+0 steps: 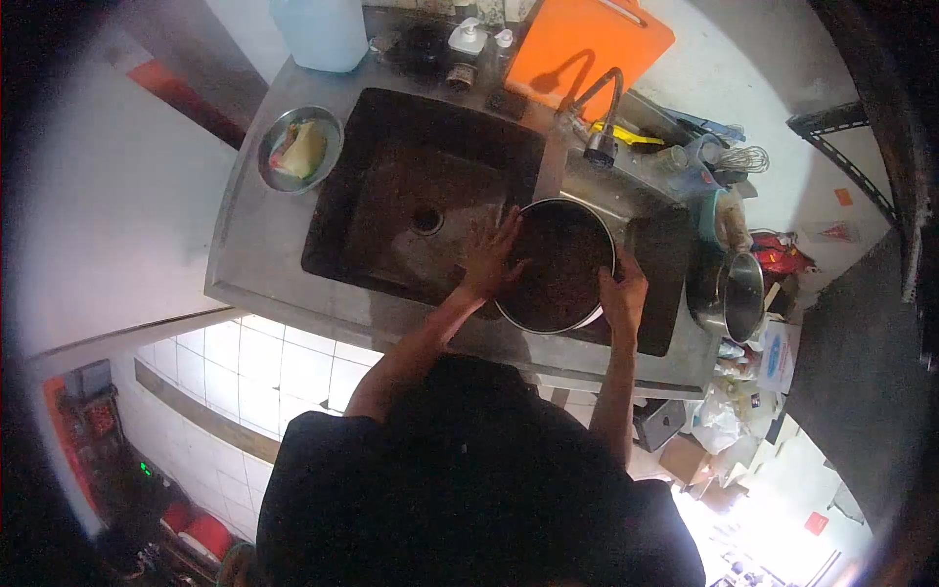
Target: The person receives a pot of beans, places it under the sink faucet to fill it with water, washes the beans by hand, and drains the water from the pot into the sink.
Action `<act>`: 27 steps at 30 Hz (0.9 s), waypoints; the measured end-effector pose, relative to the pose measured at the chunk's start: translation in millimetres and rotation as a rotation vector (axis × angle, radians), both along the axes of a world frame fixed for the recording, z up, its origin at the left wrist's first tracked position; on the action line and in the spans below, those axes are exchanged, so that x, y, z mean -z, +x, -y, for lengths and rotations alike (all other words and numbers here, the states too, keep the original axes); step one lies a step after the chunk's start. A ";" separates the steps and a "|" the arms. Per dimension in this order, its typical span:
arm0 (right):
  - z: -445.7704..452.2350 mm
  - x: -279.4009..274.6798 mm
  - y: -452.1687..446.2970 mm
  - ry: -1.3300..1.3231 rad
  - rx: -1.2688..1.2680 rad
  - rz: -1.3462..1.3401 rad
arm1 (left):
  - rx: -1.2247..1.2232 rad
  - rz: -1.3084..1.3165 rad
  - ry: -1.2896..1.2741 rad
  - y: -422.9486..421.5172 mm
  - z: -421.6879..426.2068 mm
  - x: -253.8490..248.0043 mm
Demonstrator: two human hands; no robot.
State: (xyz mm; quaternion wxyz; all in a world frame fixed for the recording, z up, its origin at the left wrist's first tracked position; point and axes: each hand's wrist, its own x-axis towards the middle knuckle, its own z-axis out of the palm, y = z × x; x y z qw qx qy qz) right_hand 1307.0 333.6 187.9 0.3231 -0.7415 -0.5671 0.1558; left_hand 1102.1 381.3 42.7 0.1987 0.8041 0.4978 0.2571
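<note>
A round pan (559,262) with a dark inside and a pale rim is over the divider and right basin of the double sink. My left hand (492,256) lies at its left rim, fingers spread and stretched out, with the thumb reaching over the edge. At the right rim, my right hand (623,293) grips the pan, thumb on the inner side and fingers around the outside. Beyond the pan stands the faucet (601,147), its head turned down. To the left is the sink's left basin (391,205), with a round drain.
A metal bowl (300,149) with a yellow-and-white item sits on the left counter. An orange cutting board (590,54) leans at the back near soap pump bottles (468,37). On the right are a metal pot (743,296) and a whisk (743,159). A bluish jug (321,34) stands back left.
</note>
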 end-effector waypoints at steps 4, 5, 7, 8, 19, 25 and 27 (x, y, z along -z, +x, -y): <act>0.4 -18.2 -10.0 -0.179 0.056 -0.050 | 0.002 0.068 -0.007 0.3 1.3 1.5; 0.0 -14.3 -7.9 -0.160 0.051 -0.050 | 0.002 0.068 -0.008 0.5 1.2 1.2; 0.0 -8.1 -3.0 -0.142 0.047 -0.049 | -0.003 -0.032 -0.011 0.2 1.4 -3.9; -0.1 -5.3 0.0 -0.126 0.025 0.020 | -0.002 -0.032 -0.011 -1.1 1.7 -6.2; -4.3 -19.7 -8.7 -0.165 0.022 -0.032 | 0.034 0.081 -0.077 0.8 1.7 7.4; -4.3 -15.0 -8.3 -0.037 -0.013 -0.079 | 0.046 0.100 -0.156 -3.1 0.9 15.3; -6.4 -22.3 -9.6 -0.159 0.020 -0.040 | 0.046 0.096 -0.116 -3.7 -2.1 18.1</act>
